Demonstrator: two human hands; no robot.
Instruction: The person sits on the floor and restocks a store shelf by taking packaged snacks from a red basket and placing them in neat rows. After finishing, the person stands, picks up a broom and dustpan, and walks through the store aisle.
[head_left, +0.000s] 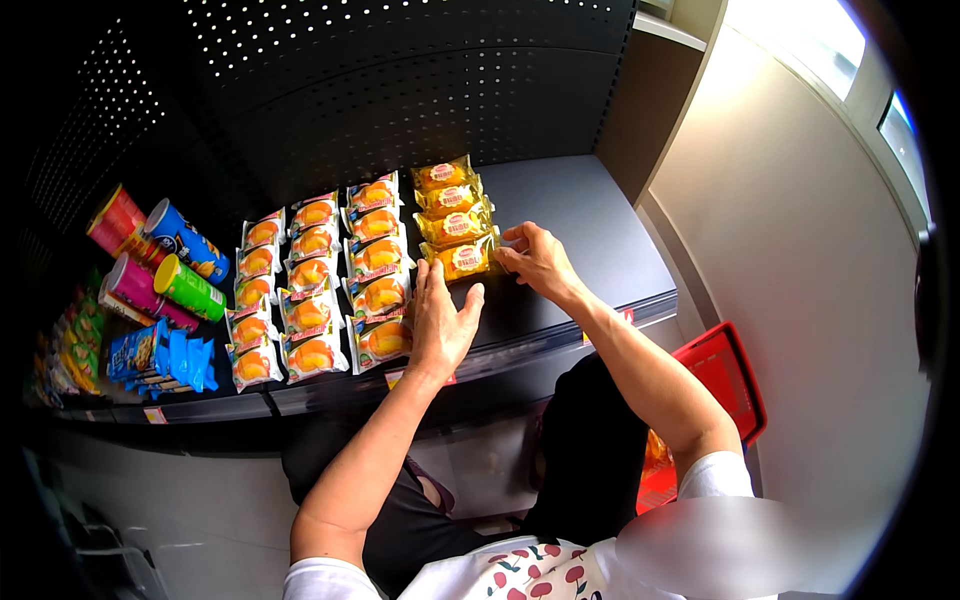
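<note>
Cherry-print white top (535,575) right under the lens, forearms reaching up from it. Then left to right: snack tubes (160,265) lying on their sides at the far left of the dark shelf (590,225), blue packets (165,355) just below them. Next, three rows of clear-wrapped orange cakes (315,290). Left hand (442,320) flat and relaxed beside the nearest cake of the third row, fingers spread, gripping nothing, fingertips just touching the front yellow packet (462,260). That packet sits at the front of a short yellow row (450,205), mid-shelf. Right hand (538,260) pinching its right edge between thumb and fingers. Red basket (728,375) low on the right, by the pale wall (800,260).
</note>
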